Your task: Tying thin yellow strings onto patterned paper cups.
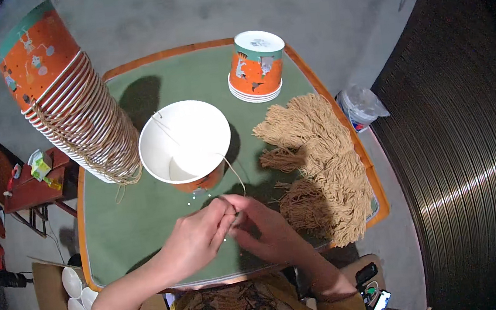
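Note:
Just in front of my body, my left hand and my right hand meet with their fingers pinched together. A thin tan cord runs from the near right rim of a white-lined paper bucket down to my fingertips, and its end is hidden in them. The bucket stands mouth up beyond my hands, with a sliver of its orange printed outside showing. More cord crosses the far left part of its rim. A few small white bits lie on the green tabletop by my left hand.
A tall leaning stack of corded buckets rises at the left. Several nested buckets stand upside down at the far right. A heap of tan cords covers the table's right side. Off the table are a red stool and a white pail.

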